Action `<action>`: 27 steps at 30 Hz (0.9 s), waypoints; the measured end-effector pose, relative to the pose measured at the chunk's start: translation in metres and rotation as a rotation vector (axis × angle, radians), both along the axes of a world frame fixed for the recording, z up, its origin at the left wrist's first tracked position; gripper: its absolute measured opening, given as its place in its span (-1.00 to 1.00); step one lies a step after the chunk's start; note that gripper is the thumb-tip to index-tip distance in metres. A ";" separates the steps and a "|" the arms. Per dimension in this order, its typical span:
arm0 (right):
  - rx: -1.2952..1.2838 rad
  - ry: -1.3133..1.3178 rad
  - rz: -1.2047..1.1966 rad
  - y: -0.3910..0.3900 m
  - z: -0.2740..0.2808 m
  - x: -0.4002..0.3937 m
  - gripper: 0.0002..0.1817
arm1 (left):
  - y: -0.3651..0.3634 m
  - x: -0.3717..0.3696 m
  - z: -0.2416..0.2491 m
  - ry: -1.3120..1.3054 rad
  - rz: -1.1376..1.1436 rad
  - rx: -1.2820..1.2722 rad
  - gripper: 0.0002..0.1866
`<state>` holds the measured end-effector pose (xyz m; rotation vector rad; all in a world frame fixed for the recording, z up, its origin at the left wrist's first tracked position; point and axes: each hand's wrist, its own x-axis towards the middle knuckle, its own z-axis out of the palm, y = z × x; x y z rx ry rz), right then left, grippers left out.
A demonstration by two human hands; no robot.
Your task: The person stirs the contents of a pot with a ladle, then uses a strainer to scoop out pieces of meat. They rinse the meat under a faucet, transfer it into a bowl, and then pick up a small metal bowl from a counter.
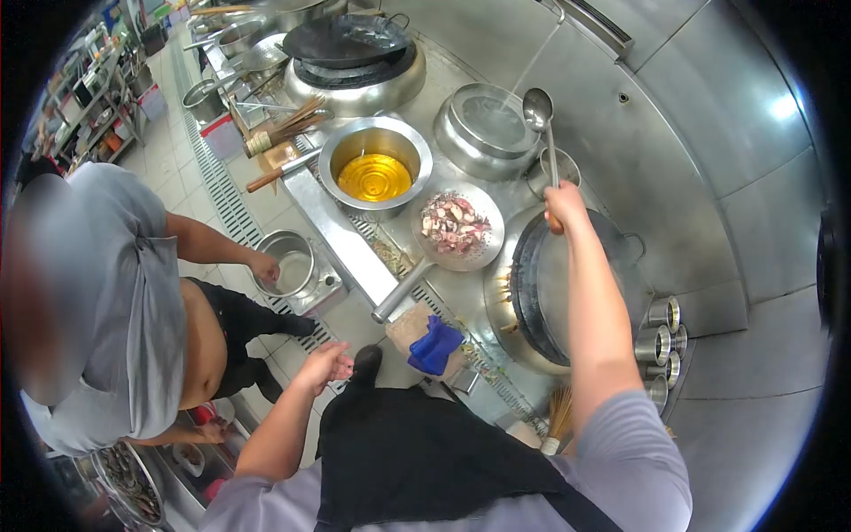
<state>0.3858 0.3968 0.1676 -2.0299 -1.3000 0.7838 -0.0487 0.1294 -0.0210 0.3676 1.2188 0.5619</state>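
My right hand [560, 209] is wrapped round the handle of a ladle [538, 108], whose metal bowl is raised beside the round water pot [490, 120]. Below that arm sits a large dark wok [581, 284] on its burner. Over the counter's front edge, my left hand [328, 363] hangs in the air with loosely bent fingers, holding nothing. The nearest item to it is a folded blue cloth [435, 345]. A perforated strainer [483, 253] holds chopped pale and purplish pieces that look like squid. Behind it stands a metal pot [331, 160] with yellow oil inside.
Water runs from a tap into the water pot. A second wok [346, 42] sits at the far burner, near a bamboo brush [288, 127]. Metal canisters [653, 344] line the right wall. At the left, another person [115, 266] stands close, one hand at a metal bucket [288, 263].
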 end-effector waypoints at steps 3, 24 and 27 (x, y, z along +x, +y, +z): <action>-0.085 -0.069 -0.006 0.038 -0.023 -0.009 -0.82 | -0.009 -0.009 0.000 -0.015 0.044 -0.003 -0.62; -0.159 1.774 -0.099 -0.154 0.018 -0.022 -0.64 | 0.081 0.026 0.016 -0.005 -0.101 0.163 -0.61; -0.295 1.497 -0.171 -0.190 0.024 -0.022 -0.74 | 0.094 0.034 0.019 0.041 -0.071 0.165 -0.65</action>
